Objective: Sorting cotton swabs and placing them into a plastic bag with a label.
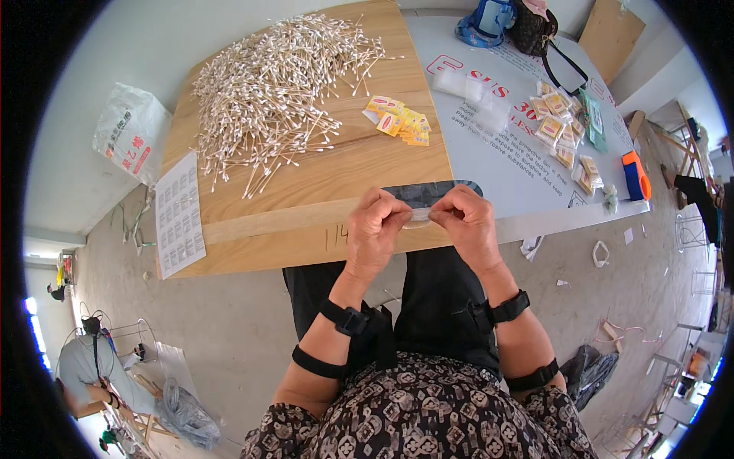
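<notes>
My left hand and my right hand come together at the table's near edge, fingers closed in a pinch. Between them they grip the edge of a small clear plastic bag; its contents, if any, cannot be made out. Just beyond the fingertips lies a dark, flat, rounded object, partly covered by my hands. A large heap of cotton swabs spreads over the wooden table at the far left. Right of the heap sit several yellow printed cards.
On the grey-white board at right are filled packets, clear bags, an orange-and-blue tape roll and bags. A printed sheet hangs over the left edge beside a plastic bag. Another person is lower left.
</notes>
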Tool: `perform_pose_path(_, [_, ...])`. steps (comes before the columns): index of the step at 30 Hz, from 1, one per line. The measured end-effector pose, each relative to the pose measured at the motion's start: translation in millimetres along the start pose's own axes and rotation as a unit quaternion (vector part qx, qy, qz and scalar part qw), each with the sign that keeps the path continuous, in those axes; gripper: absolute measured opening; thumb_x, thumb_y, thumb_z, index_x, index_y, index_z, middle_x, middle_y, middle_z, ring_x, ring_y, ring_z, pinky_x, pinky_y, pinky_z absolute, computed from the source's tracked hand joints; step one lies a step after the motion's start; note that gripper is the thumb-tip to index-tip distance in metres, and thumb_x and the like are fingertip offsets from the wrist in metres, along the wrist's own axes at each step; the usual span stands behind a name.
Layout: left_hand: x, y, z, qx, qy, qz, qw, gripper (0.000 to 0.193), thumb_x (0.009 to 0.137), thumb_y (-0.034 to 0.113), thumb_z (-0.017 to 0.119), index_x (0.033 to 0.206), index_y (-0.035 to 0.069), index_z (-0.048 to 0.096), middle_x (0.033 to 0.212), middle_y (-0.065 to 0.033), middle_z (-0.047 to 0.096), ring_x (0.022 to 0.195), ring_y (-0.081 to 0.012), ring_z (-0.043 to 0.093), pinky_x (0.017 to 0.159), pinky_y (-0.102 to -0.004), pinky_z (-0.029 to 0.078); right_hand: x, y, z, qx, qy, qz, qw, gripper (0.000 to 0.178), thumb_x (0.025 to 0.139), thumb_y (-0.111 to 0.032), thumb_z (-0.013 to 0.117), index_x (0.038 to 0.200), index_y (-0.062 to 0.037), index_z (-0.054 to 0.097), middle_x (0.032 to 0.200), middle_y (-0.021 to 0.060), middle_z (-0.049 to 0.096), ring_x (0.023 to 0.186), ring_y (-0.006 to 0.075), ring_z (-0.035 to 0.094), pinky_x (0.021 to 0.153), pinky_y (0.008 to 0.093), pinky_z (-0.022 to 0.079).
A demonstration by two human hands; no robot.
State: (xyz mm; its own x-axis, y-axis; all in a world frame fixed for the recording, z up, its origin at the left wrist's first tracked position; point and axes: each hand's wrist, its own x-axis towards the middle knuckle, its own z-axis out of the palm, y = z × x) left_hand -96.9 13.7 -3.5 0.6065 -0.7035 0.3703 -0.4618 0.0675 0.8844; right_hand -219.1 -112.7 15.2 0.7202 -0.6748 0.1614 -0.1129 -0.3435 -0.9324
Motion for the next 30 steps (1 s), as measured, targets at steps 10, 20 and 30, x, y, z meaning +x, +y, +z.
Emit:
perform_pose_path(10, [0,1,-15,-0.083,-0.029,-0.063,0.994,0.013,0.078,-0.009,0.065,0.088,-0.001,0.066,0.083,-0.0080,0.063,0.073,-0.0161,0.062,0.064,-0.0270,0.050,-2,2,-1,0.024,-0.012,-0.016,1.000,0.012,0.075,0.005,0.073,0.078,0.0001,0.063,0.077,0.0027,0.057,0.066,0.0105,0.053,0.059,0.0261,0.043])
perform_pose_path(20, [0,4,-9,0.141,0.025,0.094,0.985,0.015,0.077,-0.012,0.060,0.087,0.000,0.059,0.079,-0.0122,0.061,0.066,-0.0238,0.062,0.059,-0.0304,0.049,-1,0,4,-0.028,0.010,-0.069,0.997,0.014,0.071,0.003,0.073,0.078,-0.0015,0.063,0.080,0.0050,0.058,0.076,0.0189,0.057,0.066,0.0310,0.046])
perform_pose_path(30, [-2,2,-5,0.217,0.015,0.143,0.965,0.013,0.075,-0.006,0.059,0.084,0.001,0.052,0.077,-0.0140,0.054,0.066,-0.0344,0.056,0.056,-0.0415,0.047,13,-11,31,-0.127,-0.003,-0.230,0.965,0.015,0.065,-0.003,0.072,0.069,-0.0054,0.057,0.077,0.0065,0.055,0.075,0.0282,0.052,0.067,0.0378,0.045])
